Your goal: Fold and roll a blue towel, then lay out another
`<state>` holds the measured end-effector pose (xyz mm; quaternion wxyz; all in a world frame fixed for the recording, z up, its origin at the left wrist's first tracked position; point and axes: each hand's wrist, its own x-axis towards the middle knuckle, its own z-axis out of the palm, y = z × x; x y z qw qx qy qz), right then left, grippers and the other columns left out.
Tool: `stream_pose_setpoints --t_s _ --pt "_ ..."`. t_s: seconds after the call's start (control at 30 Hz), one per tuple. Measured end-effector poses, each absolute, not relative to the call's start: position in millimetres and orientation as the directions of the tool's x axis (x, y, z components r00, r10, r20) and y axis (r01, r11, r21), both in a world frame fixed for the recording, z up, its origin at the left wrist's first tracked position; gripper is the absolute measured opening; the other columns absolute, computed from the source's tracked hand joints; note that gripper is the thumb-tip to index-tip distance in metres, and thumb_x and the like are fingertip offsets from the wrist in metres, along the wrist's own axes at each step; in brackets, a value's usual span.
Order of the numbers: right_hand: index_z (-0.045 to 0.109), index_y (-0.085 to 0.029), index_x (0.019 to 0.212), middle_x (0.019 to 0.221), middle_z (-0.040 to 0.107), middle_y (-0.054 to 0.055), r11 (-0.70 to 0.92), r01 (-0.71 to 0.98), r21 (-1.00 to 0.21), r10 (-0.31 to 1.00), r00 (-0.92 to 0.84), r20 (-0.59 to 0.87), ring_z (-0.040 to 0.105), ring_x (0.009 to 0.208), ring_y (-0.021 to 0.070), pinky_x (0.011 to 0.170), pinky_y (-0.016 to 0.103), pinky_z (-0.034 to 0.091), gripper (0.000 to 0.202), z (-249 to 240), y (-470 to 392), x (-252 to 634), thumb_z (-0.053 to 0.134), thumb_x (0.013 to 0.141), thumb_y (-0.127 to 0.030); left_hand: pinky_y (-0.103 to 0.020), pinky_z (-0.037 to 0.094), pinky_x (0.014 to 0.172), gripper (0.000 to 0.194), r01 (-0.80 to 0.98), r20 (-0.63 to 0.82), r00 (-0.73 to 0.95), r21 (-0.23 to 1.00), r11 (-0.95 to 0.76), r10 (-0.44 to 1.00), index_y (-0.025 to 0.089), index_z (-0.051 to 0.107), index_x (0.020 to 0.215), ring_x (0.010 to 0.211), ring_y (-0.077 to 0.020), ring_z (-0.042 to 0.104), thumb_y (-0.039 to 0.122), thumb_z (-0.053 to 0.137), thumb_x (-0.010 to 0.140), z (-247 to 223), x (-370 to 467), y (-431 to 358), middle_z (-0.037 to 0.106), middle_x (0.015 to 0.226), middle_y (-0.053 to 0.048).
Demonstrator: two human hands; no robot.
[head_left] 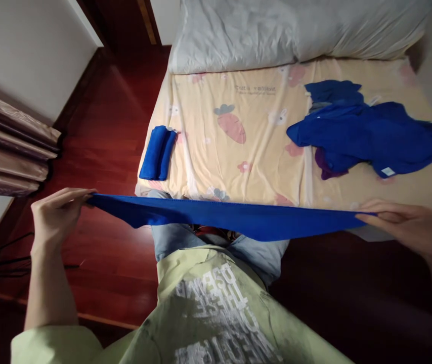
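A blue cloth (231, 217) is stretched in the air between my hands, its top edge nearly straight, its lower part hanging down in front of my knees. My left hand (58, 210) pinches one upper corner. The opposite corner is gripped by the fingers of my right hand (398, 220), which is slightly blurred. On the left edge of the bed lie folded blue cloths (158, 153), side by side. A loose pile of blue cloth (368, 134) is spread over the right of the bed, with a white label and a bit of purple fabric showing.
The bed (261, 177) has a yellowish sheet printed with carrots and rabbits. A large grey bundle (276, 35) lies across its far end. Curtains (7, 146) hang at the left, beside a reddish wooden floor (105, 111). Thin black legs (7, 265) stand at lower left.
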<state>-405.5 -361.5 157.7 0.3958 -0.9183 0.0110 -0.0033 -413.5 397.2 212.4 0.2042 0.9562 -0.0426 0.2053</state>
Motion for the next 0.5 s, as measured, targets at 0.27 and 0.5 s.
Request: stream_pose_setpoints --t_s 0.27,0.5 --pt "0.079 -0.019 0.084 0.097 0.078 0.007 -0.907 0.086 -0.413 -0.027 0.965 0.26 0.071 0.097 0.015 0.095 0.041 0.052 0.057 197.8 -390.2 -331.5 0.064 0.081 -0.074 -0.026 0.058 0.087 0.03 -0.285 0.359 0.921 0.365 -0.886 -0.149 0.01 0.08 0.103 0.092 -0.0141 0.076 0.032 0.062 0.098 228.9 -313.8 349.9 0.08 0.099 -0.001" --pt "0.076 -0.002 0.1 0.103 0.077 0.015 -0.901 -0.054 -0.431 -0.254 0.87 0.422 0.072 0.102 0.0175 0.08 0.036 0.048 0.062 228.2 -393.0 -262.9 0.066 0.083 -0.061 -0.024 0.051 0.089 0.065 -0.319 0.425 0.888 0.294 -0.901 -0.175 -0.007 0.074 0.107 0.101 -0.015 0.073 0.05 0.046 0.096 255.9 -212.8 304.0 0.076 0.102 0.0"
